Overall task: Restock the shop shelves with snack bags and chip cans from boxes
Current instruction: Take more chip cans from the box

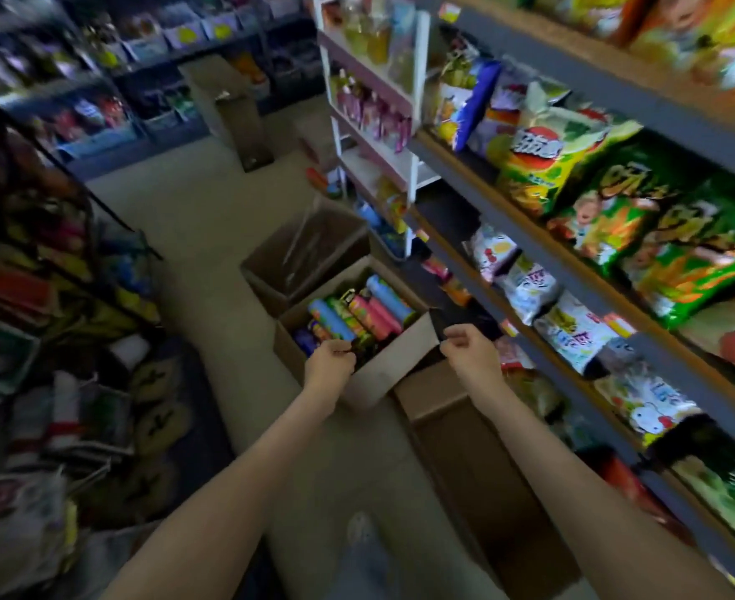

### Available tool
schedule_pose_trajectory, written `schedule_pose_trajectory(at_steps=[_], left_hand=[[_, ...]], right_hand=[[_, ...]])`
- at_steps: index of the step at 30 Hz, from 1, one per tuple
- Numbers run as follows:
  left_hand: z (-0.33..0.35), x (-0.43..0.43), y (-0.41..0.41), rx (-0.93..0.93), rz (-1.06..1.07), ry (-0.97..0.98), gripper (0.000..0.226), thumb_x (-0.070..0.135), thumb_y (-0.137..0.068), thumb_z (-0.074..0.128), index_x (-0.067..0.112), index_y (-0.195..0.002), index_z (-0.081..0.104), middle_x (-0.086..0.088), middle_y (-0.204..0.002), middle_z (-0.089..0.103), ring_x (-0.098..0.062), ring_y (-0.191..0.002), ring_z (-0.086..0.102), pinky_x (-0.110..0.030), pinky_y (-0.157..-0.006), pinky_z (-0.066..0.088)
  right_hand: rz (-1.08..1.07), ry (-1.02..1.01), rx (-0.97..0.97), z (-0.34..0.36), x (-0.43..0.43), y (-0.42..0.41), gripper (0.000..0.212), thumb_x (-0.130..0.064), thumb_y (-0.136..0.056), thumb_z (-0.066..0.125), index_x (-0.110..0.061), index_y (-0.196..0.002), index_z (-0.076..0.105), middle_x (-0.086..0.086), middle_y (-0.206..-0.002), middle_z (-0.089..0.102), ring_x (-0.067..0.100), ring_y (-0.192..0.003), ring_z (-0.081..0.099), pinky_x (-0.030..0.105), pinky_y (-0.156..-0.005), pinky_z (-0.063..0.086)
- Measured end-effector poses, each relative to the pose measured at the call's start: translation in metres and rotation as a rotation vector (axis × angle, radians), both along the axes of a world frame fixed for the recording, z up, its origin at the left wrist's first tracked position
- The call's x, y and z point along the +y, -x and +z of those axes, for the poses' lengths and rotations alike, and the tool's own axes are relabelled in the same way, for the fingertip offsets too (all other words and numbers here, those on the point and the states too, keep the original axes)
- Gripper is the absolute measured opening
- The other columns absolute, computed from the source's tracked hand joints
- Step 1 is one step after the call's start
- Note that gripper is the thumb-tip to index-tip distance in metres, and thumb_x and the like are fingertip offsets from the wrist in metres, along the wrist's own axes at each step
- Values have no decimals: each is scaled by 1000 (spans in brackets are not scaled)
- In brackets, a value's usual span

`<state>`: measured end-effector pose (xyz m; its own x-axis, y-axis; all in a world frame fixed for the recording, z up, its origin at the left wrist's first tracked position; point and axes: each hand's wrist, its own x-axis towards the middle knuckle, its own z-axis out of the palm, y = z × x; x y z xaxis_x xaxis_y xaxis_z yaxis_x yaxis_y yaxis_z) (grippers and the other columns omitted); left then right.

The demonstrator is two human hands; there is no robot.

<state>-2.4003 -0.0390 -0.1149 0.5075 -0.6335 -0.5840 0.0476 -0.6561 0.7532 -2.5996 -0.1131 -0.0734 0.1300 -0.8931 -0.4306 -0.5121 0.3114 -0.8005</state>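
Observation:
An open cardboard box (pixel 389 361) sits on the floor in the aisle, packed with several chip cans (pixel 357 316) lying on their sides in blue, pink and green. My left hand (pixel 330 360) grips the box's near-left rim, fingers curled over the edge. At the box's near-right corner, my right hand (pixel 469 350) pinches a flap or edge. Snack bags (pixel 608 210) in green, yellow and white fill the shelves on the right.
A second open box (pixel 309 257) with a plastic liner stands just behind the first. A flat brown carton (pixel 478 465) lies by the right shelf base. A tall carton (pixel 231 110) stands farther down the aisle. Stocked racks line the left side. My shoe (pixel 363 539) is near the bottom.

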Motion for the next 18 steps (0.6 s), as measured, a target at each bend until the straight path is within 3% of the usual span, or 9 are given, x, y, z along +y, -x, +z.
schedule_pose_trajectory(at_steps=[3, 5, 9, 13, 18], left_hand=[[-41, -27, -58, 22, 56, -68, 8, 18, -72, 60, 25, -77, 61, -28, -110, 65, -35, -87, 62, -46, -85, 52], [-41, -46, -82, 21, 47, -104, 9, 15, -78, 61, 23, -76, 59, -29, -108, 66, -43, -100, 63, -48, -88, 52], [-42, -83, -117, 35, 66, -121, 20, 8, -87, 64, 23, -76, 56, -30, -102, 67, -40, -92, 64, -47, -83, 51], [-87, -117, -152, 72, 68, -173, 19, 13, -80, 68, 26, -83, 55, -18, -98, 65, -35, -93, 63, -45, -88, 52], [-177, -158, -195, 138, 234, -196, 28, -4, -84, 65, 16, -93, 49, -23, -103, 58, -29, -83, 51, -40, -69, 41]], right_hand=[[-7, -62, -2, -11, -27, -51, 21, -11, -96, 50, -17, -114, 58, 2, -97, 59, 13, -77, 54, 24, -64, 45], [1, -77, -16, -19, -47, -78, 22, -9, -96, 50, -13, -116, 58, 1, -96, 58, 9, -77, 52, 18, -61, 40], [20, -110, -5, -43, -93, -117, 24, -10, -96, 53, -11, -119, 57, 1, -104, 57, 11, -87, 52, 20, -65, 41], [54, -173, 54, -92, -145, -148, 27, -12, -96, 53, -10, -123, 55, 1, -103, 56, 14, -92, 52, 25, -73, 40], [76, -283, 165, -183, -202, -187, 25, -10, -94, 56, -10, -119, 55, 1, -98, 55, 18, -96, 54, 27, -81, 38]])
